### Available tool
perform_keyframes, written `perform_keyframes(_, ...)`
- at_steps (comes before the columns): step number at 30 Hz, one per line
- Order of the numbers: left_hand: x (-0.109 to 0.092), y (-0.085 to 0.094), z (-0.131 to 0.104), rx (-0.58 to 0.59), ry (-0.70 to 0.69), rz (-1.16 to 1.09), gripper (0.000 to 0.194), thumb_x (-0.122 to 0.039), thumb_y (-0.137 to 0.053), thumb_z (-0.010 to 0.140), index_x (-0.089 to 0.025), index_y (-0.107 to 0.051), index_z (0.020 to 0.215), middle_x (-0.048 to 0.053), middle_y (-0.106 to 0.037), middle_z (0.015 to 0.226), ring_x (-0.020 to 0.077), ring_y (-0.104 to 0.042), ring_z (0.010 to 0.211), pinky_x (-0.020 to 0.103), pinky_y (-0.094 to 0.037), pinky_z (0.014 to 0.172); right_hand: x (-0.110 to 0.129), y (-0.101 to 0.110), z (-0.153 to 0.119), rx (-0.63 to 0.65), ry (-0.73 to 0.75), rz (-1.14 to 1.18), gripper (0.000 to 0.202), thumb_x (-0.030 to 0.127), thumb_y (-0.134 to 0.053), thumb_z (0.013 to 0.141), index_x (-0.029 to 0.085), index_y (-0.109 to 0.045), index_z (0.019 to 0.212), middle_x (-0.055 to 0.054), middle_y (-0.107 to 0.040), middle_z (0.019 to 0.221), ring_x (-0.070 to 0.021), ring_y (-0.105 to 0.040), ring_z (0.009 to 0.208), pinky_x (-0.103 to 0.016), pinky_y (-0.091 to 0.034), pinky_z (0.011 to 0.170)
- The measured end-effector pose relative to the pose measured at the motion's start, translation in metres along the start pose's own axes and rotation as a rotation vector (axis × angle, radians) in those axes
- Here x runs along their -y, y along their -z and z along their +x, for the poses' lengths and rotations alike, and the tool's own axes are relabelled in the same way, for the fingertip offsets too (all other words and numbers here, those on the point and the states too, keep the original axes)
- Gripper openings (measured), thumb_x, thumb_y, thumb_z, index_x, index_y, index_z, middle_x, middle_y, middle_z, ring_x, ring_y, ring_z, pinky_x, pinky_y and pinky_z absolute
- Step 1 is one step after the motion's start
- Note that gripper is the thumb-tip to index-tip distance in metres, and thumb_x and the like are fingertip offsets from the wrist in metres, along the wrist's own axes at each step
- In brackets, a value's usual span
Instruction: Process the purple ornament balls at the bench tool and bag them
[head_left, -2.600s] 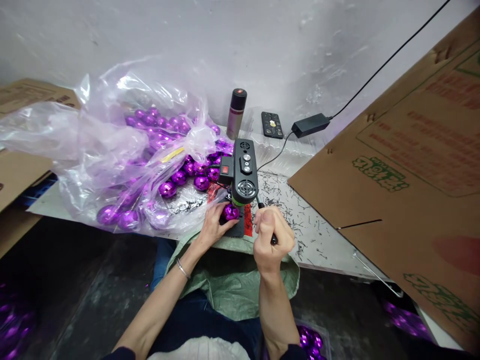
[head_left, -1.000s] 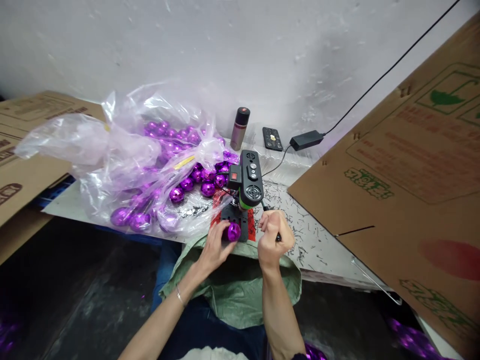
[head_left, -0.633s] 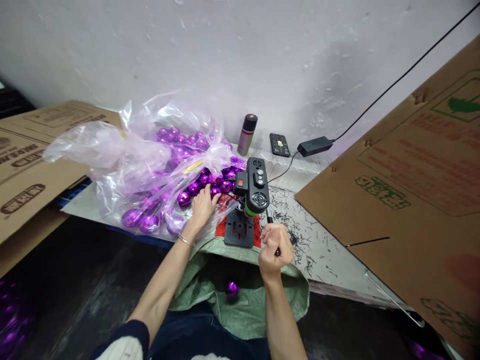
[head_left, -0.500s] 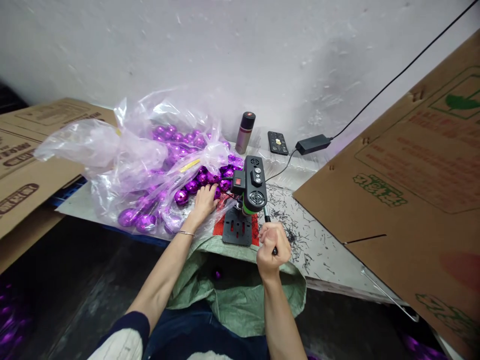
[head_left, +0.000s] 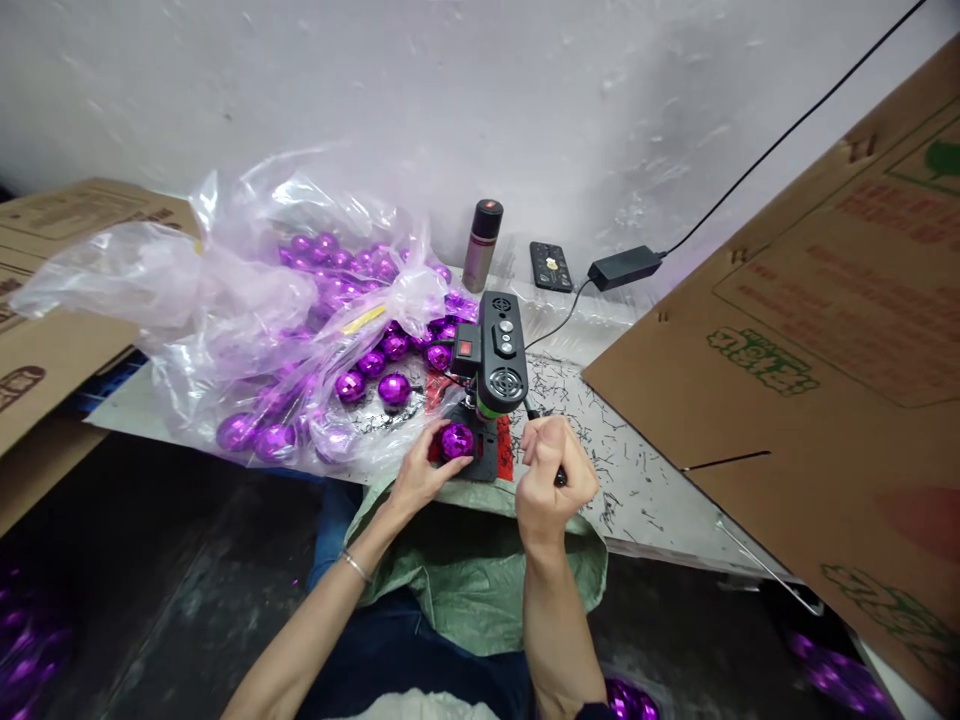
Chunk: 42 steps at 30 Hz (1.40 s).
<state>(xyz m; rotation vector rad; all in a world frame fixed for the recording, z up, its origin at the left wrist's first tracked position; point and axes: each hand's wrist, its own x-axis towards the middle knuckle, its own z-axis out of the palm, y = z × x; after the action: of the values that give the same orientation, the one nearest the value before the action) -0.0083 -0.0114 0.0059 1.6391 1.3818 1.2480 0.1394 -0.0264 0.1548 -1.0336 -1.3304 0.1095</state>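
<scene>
Between the thumb and fingers of my left hand is a shiny purple ball, like a disco-ball ornament. It is over the dark base plate of a small black bench machine. My right hand is wrapped around the black-ended lever handle on the machine's right side. More purple balls lie left of the machine, some loose and some under a clear plastic bag. The spot where the ball meets the machine is partly hidden by the machine's head.
A green woven sack gapes below the table edge. Behind the machine are a spray can, a phone and a power adapter with its cord. Black scraps litter the white tabletop. Cardboard stands close on the right.
My left hand has come right and toward me from the pile, bringing one purple ball to the machine's base. My right hand stays on the lever. The view has shifted slightly.
</scene>
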Motion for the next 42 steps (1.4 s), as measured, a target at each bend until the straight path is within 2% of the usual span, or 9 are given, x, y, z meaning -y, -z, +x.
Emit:
perform_keyframes(3, 0.008, -0.011, 0.011, 0.026, -0.076, 0.124, 0.061, -0.05, -0.083, 0.083, -0.02, -0.063, 0.132, 0.016, -0.074, 0.128, 0.035, -0.069, 0.125, 0.053, -0.056, 0.107, 0.0, 0.003, -0.001, 0.027, 0.007, 0.004, 0.038, 0.021, -0.046, 0.105, 0.022, -0.047, 0.067, 0.003, -0.047, 0.063, -0.011, -0.05, 0.061, -0.028, -0.04, 0.058)
perform_keyframes(7, 0.008, -0.012, 0.023, 0.055, -0.168, 0.186, 0.06, -0.051, -0.079, 0.088, -0.019, -0.06, 0.135, 0.016, -0.074, 0.127, 0.034, -0.072, 0.12, 0.051, -0.058, 0.103, -0.002, 0.004, -0.002, 0.03, 0.026, 0.019, 0.035, 0.019, -0.047, 0.104, 0.022, -0.051, 0.07, 0.003, -0.049, 0.064, -0.0116, -0.051, 0.061, -0.029, -0.041, 0.058)
perform_keyframes(12, 0.005, -0.014, 0.022, 0.056, -0.254, 0.251, 0.059, -0.05, -0.075, 0.092, -0.019, -0.057, 0.14, 0.016, -0.073, 0.128, 0.0341, -0.071, 0.12, 0.051, -0.058, 0.103, -0.003, 0.003, -0.003, 0.021, 0.066, 0.04, 0.033, 0.015, -0.048, 0.103, 0.022, -0.053, 0.071, 0.002, -0.052, 0.065, -0.0114, -0.052, 0.061, -0.028, -0.041, 0.058)
perform_keyframes(21, 0.013, -0.032, 0.021, -0.004, -0.23, 0.227, 0.059, -0.047, -0.078, 0.09, -0.02, -0.059, 0.139, 0.015, -0.072, 0.128, 0.0336, -0.07, 0.122, 0.051, -0.057, 0.105, -0.008, 0.007, -0.012, 0.053, 0.109, -0.026, 0.029, 0.011, -0.046, 0.101, 0.022, -0.051, 0.075, 0.002, -0.053, 0.067, -0.0117, -0.052, 0.061, -0.028, -0.04, 0.056)
perform_keyframes(25, 0.014, -0.031, 0.021, 0.004, -0.225, 0.215, 0.057, -0.046, -0.077, 0.09, -0.019, -0.06, 0.138, 0.015, -0.072, 0.129, 0.0342, -0.07, 0.122, 0.052, -0.056, 0.105, -0.03, 0.006, -0.032, 0.033, 0.227, -0.034, 0.031, 0.013, -0.044, 0.102, 0.023, -0.046, 0.073, 0.002, -0.053, 0.066, -0.0117, -0.051, 0.06, -0.028, -0.038, 0.056)
perform_keyframes(29, 0.013, -0.03, 0.02, 0.011, -0.209, 0.217, 0.056, -0.045, -0.077, 0.09, -0.02, -0.061, 0.137, 0.015, -0.073, 0.128, 0.0347, -0.069, 0.122, 0.053, -0.055, 0.106, -0.054, 0.002, -0.053, 0.024, 0.316, -0.052, 0.033, 0.02, -0.037, 0.104, 0.024, -0.045, 0.073, 0.002, -0.055, 0.067, -0.0121, -0.049, 0.057, -0.031, -0.045, 0.062)
perform_keyframes(33, 0.013, -0.03, 0.02, 0.014, -0.214, 0.213, 0.055, -0.046, -0.076, 0.091, -0.02, -0.06, 0.137, 0.015, -0.073, 0.127, 0.0342, -0.069, 0.121, 0.052, -0.055, 0.106, -0.063, -0.002, -0.062, -0.03, 0.304, -0.025, 0.032, 0.021, -0.037, 0.104, 0.023, -0.047, 0.074, 0.001, -0.057, 0.07, -0.0125, -0.051, 0.058, -0.032, -0.047, 0.063)
perform_keyframes(42, 0.015, -0.032, 0.019, -0.003, -0.225, 0.228, 0.063, -0.055, -0.076, 0.09, -0.019, -0.059, 0.139, 0.016, -0.072, 0.129, 0.0347, -0.069, 0.122, 0.051, -0.056, 0.104, -0.067, -0.009, -0.069, -0.077, 0.262, 0.012, 0.036, 0.026, -0.033, 0.108, 0.024, -0.044, 0.074, 0.003, -0.051, 0.068, -0.0113, -0.051, 0.057, -0.03, -0.047, 0.059)
